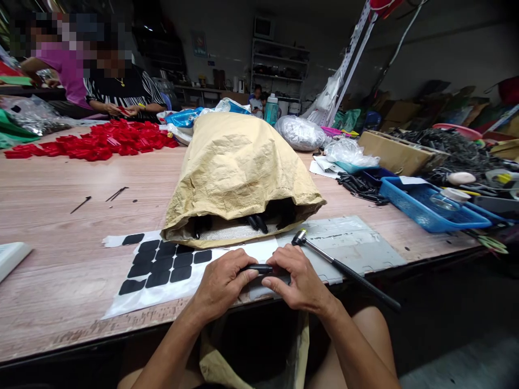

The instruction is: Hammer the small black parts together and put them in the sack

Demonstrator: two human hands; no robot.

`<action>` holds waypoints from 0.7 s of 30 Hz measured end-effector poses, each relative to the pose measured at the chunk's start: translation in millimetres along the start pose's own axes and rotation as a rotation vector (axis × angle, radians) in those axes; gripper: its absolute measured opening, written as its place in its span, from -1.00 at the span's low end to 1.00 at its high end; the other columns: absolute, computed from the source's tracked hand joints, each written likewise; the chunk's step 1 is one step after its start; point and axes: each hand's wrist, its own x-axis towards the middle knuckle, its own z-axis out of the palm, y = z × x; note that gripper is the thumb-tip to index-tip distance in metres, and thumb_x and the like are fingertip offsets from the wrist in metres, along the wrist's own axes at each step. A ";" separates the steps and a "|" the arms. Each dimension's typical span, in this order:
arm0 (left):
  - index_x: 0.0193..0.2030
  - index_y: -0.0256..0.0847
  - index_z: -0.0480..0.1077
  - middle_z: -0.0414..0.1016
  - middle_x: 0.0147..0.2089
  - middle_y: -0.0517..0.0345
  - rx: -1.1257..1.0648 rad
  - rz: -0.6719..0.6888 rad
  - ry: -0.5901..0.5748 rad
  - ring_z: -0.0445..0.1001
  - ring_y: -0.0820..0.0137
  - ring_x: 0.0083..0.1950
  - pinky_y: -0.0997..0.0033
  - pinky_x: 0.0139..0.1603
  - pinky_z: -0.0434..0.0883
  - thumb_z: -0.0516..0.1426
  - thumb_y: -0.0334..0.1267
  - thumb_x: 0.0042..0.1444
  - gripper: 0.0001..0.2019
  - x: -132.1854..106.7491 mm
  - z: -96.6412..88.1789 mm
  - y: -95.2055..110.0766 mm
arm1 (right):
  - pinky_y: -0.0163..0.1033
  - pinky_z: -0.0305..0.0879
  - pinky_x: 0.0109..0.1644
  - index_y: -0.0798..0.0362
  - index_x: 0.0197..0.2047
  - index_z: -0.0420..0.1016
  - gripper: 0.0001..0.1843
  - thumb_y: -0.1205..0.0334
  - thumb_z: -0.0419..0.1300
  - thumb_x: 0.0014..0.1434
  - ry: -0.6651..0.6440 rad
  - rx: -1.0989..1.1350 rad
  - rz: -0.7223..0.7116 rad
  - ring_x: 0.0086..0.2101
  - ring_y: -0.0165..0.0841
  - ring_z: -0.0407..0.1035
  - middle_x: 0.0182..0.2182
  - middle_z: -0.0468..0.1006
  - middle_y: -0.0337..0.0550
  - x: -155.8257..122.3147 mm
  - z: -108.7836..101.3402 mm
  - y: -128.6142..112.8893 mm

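My left hand (224, 281) is closed round a slim black tube (259, 268), thumb along its near side. The curled fingers of my right hand (299, 276) are at the tube's other end, with the thumb a little apart; part of that end is hidden. Just beyond my hands lies the open mouth of a big tan paper sack (239, 167), with several black pieces (258, 222) showing inside. A small hammer (336, 263) with a black grip rests right of my right hand, its handle over the table edge. Left of my left hand is a white sheet of black square stickers (152, 274).
A grey board (352, 246) lies under the hammer. A blue basket (436, 216) and black parts (357, 186) are to the right. Red pieces (117, 138) are heaped far left, where a person (121, 92) handles some. An opened sack (302, 346) hangs at my lap.
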 end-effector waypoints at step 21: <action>-0.10 -0.11 0.54 0.49 -0.18 0.14 -0.109 0.079 -0.033 0.44 0.34 -0.13 0.39 -0.08 0.33 0.13 -0.19 0.27 -0.82 -13.7 -4.9 20.3 | -0.11 0.16 0.00 -0.03 -0.07 0.50 -0.74 0.04 0.23 0.24 0.180 -0.096 -0.037 -0.13 -0.26 0.31 -0.17 0.52 -0.14 -9.7 -25.2 4.9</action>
